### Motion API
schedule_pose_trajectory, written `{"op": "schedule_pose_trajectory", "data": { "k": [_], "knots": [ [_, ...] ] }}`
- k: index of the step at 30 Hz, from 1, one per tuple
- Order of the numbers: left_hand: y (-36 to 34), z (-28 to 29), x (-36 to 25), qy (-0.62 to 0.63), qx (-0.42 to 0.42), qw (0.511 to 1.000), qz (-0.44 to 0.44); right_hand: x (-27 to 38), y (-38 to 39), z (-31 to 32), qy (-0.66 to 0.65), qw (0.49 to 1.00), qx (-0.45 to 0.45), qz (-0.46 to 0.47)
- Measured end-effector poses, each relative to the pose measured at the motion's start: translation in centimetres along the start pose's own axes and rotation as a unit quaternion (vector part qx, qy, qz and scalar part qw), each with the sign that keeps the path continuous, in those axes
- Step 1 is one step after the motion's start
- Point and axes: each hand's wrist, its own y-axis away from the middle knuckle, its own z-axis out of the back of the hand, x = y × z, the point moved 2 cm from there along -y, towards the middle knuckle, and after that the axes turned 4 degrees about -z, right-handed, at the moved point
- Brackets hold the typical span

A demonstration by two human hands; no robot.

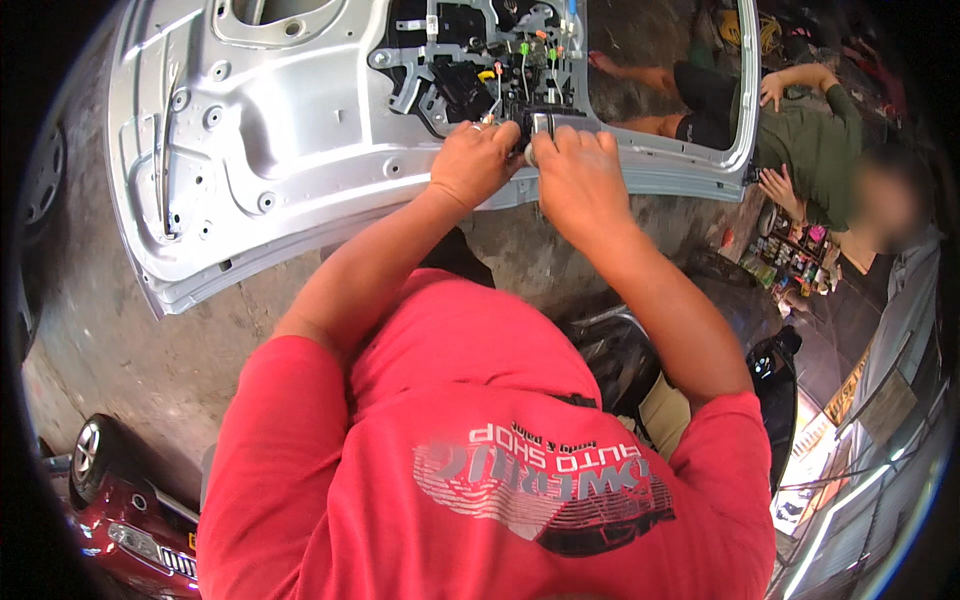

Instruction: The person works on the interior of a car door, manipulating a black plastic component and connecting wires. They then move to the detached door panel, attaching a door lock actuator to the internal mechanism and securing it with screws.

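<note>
A silver car door panel (330,150), seen from its inner side, spans the area ahead of me. In its middle opening sits a black latch mechanism (460,85) with levers, rods and small green and orange clips. At its near edge my left hand (475,160) has its fingers curled together against the black part. My right hand (583,180) is beside it, fingers curled over a small black piece with a shiny strip (541,124). The fingers of both hands hide most of what lies between them.
At the right a person in a dark green shirt (820,150) has one hand (783,192) at the panel's corner. Behind that hand lie several small containers (795,255). A dark red car (130,530) stands at lower left. The concrete floor (150,360) shows below the panel.
</note>
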Motion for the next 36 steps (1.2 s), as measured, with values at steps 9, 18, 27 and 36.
{"op": "schedule_pose_trajectory", "data": {
  "k": [9,18,27,36],
  "knots": [
    [0.4,-1.0,-0.1,-0.006,-0.004,0.999,-0.049,-0.4,0.6,-0.4,-0.014,0.999,0.025,-0.021],
    [1.1,-0.5,-0.6,0.016,-0.027,0.999,-0.042,0.2,0.7,0.0,0.029,0.998,-0.037,0.046],
    [1.0,-1.8,-0.8,0.027,0.0,0.999,-0.03,-0.2,-0.2,-0.1,-0.117,0.947,0.213,-0.209],
    [1.0,-1.9,-1.0,0.033,0.035,0.999,-0.009,-1.5,-0.3,-1.4,-0.185,0.942,0.187,-0.209]
  ]
}}
